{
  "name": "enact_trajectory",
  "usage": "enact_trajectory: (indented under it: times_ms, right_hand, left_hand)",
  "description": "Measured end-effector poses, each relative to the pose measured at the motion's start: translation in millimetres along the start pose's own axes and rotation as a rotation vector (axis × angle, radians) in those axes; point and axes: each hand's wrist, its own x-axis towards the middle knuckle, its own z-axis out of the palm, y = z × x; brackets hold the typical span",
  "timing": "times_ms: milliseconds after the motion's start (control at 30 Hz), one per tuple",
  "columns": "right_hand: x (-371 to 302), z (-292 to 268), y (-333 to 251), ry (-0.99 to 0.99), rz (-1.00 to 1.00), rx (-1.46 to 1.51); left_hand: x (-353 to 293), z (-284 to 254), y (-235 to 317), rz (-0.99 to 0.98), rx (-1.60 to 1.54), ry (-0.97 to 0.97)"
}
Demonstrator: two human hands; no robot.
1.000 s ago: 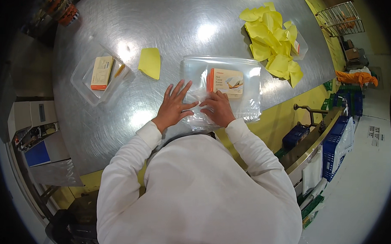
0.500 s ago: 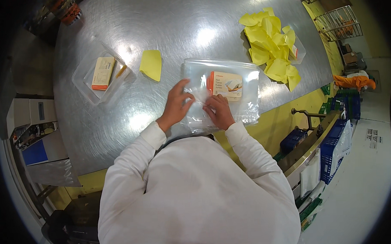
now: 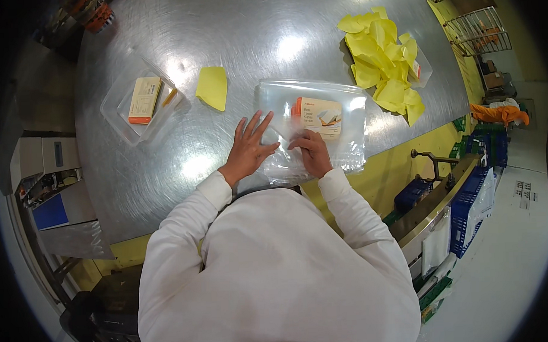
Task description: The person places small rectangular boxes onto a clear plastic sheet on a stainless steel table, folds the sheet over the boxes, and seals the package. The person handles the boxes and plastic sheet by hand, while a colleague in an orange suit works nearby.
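Observation:
A stack of clear plastic bags (image 3: 346,153) lies flat on the steel table in front of me. On it rests a small stack of cream and orange printed cards (image 3: 323,122). My right hand (image 3: 315,154) is over the bags, just below the cards, its fingers curled in a pinch on thin clear film; a whitish blur of film shows beside the cards. At the left edge of the bags my left hand (image 3: 247,149) is open, fingers spread and pointing away from me.
On the left stands a clear plastic tub (image 3: 116,124) holding more printed cards (image 3: 145,100). A single yellow sheet (image 3: 212,87) lies beside it. A heap of crumpled yellow sheets (image 3: 382,62) covers part of another clear container (image 3: 424,69) at the far right, near the table edge.
My left hand's fingers have spread apart and come away from the film between my hands. The right hand stays pinched over the bags, having shifted only slightly.

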Motion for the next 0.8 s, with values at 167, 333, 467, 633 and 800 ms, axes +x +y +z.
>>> enact_trajectory:
  times_ms: [167,333,467,633,800]
  right_hand:
    - [12.3,-21.7,-40.7,-0.090,-0.002,0.044]
    - [3.0,-4.4,-22.7,0.063,0.153,0.095]
    - [-6.3,16.9,-2.3,0.301,0.206,0.256]
    - [-5.2,11.3,5.7,0.227,0.144,0.204]
    - [-5.2,6.9,1.6,0.185,0.139,0.200]
  left_hand:
    - [19.1,-5.9,0.1,-0.013,-0.231,0.077]
    - [11.8,6.9,-3.5,-0.299,-0.477,0.309]
    - [-8.0,-7.2,16.0,-0.085,-0.144,0.113]
    - [-9.8,-3.1,13.0,-0.066,0.022,-0.030]
    - [-0.8,4.3,3.9,-0.034,-0.157,0.079]
